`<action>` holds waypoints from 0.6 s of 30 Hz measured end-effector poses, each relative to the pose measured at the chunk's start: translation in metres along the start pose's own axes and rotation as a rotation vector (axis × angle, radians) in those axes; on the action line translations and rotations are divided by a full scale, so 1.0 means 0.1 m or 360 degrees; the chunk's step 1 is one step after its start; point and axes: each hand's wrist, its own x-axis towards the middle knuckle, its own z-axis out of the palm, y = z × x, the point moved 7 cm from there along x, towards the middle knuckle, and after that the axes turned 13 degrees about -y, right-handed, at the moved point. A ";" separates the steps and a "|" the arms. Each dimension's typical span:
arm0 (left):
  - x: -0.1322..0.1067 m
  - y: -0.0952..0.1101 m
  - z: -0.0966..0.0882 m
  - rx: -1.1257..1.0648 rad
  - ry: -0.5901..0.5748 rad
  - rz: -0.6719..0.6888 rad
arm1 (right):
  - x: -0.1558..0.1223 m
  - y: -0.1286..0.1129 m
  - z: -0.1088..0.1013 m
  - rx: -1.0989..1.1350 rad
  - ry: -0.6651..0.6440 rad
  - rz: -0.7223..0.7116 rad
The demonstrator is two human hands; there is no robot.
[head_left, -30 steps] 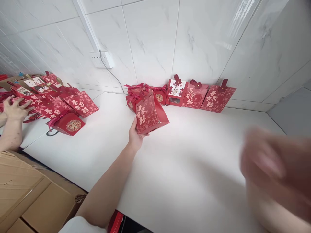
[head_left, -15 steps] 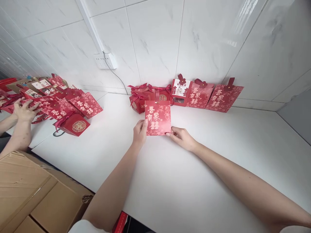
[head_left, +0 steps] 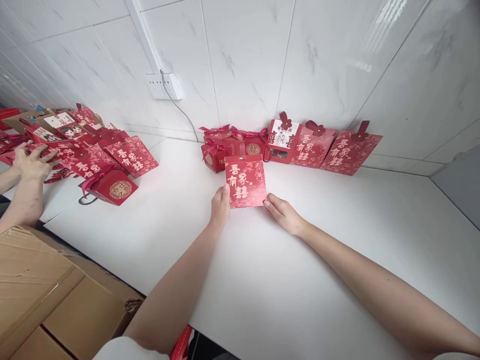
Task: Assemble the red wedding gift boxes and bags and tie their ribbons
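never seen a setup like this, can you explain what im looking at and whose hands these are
There is no machine here. A person wears a camera on their head, looking forward and down, so every picture shows roughly their own view. Their left hand holds the left edge of a red gift bag, and their right hand touches its lower right corner. On the white table, three more bags lean near the wall, with ribboned boxes behind the held one. A pile of red packages lies at the picture's left, where another person's hand rests. A cardboard box stands in front.
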 end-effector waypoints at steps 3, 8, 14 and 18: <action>0.03 0.07 -0.01 -0.0164 -0.0077 0.0085 | 0.01 0.04 -0.01 0.0202 0.0008 -0.0023; 0.00 0.25 0.04 -0.0604 -0.0180 0.0183 | 0.03 0.07 0.02 0.0303 0.0018 -0.0025; -0.10 0.21 0.41 -0.0877 -0.0688 0.0001 | 0.03 0.08 0.03 0.0187 0.0094 0.0047; -0.18 0.10 0.61 -0.0966 -0.0957 -0.0184 | 0.03 0.11 -0.04 0.0106 0.0220 0.0099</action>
